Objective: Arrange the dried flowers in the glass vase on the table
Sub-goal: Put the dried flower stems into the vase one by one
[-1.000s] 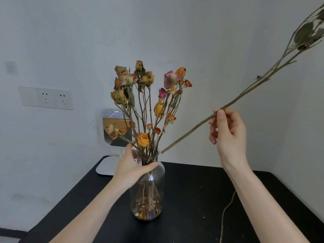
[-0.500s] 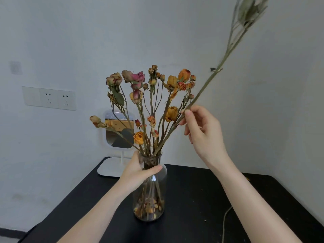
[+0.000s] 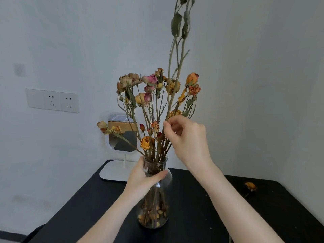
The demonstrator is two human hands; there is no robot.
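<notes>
Head view, mid-frame: right grip (image 3: 187, 139) pinches the tall stem (image 3: 180, 62), its foot lost among the bunch in the vase (image 3: 157, 207) on the table (image 3: 196, 204). Left grip (image 3: 140, 179) curls round the neck. The stem looks light and brittle, so hold it low and gently.

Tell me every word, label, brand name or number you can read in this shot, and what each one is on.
No readable text anywhere in this view.
Wall socket plate: only plug holes, no lettering visible.
Small patch on the wall: too blurred to tell whether it bears any print.
Mirror: reflects a brown shape, no words legible.
Glass vase and tall stem: no label or tag.
</notes>
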